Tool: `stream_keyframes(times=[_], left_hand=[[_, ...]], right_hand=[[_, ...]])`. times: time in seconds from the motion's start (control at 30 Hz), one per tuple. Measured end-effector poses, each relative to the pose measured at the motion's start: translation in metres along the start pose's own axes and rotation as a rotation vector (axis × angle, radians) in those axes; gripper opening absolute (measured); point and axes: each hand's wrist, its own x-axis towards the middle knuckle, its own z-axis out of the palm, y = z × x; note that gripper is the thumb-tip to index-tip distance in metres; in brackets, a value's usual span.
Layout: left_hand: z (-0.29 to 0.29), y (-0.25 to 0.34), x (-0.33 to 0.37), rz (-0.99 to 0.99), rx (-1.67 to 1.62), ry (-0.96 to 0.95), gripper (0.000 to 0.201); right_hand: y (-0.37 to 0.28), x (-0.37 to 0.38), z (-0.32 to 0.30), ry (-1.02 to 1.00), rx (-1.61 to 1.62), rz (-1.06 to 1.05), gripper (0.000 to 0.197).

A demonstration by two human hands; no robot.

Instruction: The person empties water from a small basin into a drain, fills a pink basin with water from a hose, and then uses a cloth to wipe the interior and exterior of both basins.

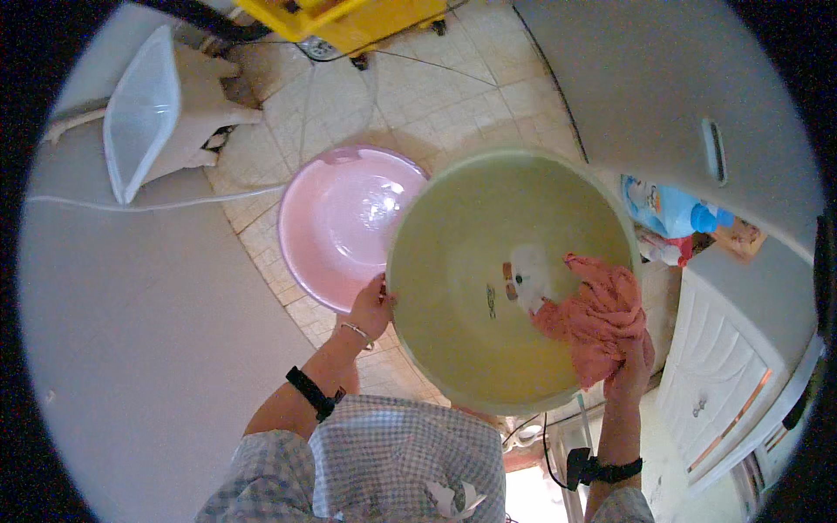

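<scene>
A large green basin [445, 235], tilted so its inside faces me, fills the middle of the head view. A duck-like picture [527, 272] shows on its bottom. At the basin's left rim is my left hand [373, 307], its fingers closed on the edge. My right hand [629, 370] is closed on a bunched coral-red cloth [602, 314] that lies against the basin's inner right wall; the cloth hides part of the fingers. Behind and left of the green basin, a pink basin [336, 235] is partly covered by it.
A white corner sink [144, 122] hangs at the upper left, with a pale hose [166, 207] running from near it. A yellow wheeled bucket [357, 26] stands on the tiled floor [436, 96] at the far side. Blue bottles [671, 209] and a white cabinet [724, 366] are at the right.
</scene>
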Motion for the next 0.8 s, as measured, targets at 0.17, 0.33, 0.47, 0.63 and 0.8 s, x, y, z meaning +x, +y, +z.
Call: stream_keyframes(times=[0.17, 0.33, 0.47, 0.63, 0.8], left_hand=[[-0.039, -0.059, -0.029, -0.201, 0.136, -0.067, 0.034], [-0.101, -0.093, -0.045, -0.218, 0.465, -0.214, 0.031], [-0.139, -0.099, -0.047, -0.29, 0.507, -0.496, 0.029], [-0.177, -0.071, -0.05, 0.403, 0.97, -0.894, 0.032], [-0.196, -0.059, -0.064, -0.398, 0.078, -0.61, 0.032]], right_hand=[[-0.035, -0.017, 0.071, -0.145, 0.03, 0.172, 0.028], [-0.045, -0.024, 0.176, -0.232, -0.031, 0.329, 0.016], [-0.032, -0.001, 0.24, -0.364, 0.001, 0.444, 0.014], [-0.033, 0.008, 0.321, -0.429, 0.109, 0.554, 0.017], [-0.027, 0.016, 0.363, -0.544, 0.113, 0.573, 0.021]])
